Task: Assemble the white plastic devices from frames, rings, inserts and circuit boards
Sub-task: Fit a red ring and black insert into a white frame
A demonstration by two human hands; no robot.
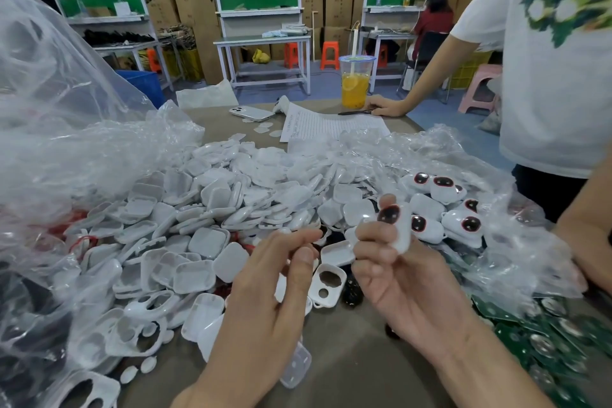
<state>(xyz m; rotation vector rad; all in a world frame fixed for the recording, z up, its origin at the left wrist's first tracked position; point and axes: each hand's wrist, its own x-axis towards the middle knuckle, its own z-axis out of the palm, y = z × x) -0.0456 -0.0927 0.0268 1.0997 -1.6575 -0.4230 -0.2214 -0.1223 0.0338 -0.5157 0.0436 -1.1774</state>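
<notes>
1. R hand (397, 278) grips a white device (399, 232) upright, right of centre. Fingers are curled round its 9 o'clock edge and one tip shows above the top. The dark, red-rimmed insert faces the camera.
2. L hand (275, 278) is at 9 o'clock of the device, not touching it. Index & thumb tips are close together, the rest loosely curled. Can't tell if they pinch a small part.
3. An empty frame (328, 285) w/ two holes lies on the table at 6 o'clock of the device, between the hands.
4. Finished units (463, 222) are at 3 o'clock, green circuit boards (546, 348) at 5, the loose shell pile (212, 209) at 9–10.
5. Risks, as I judge them:
   - The grip is one-sided, so pressing on the insert could twist the device out. It'd drop among lookalike shells.
   - A fingertip could smear the dark insert.
   - The slack plastic bag (496, 175) near the units could snag a reach.
</notes>
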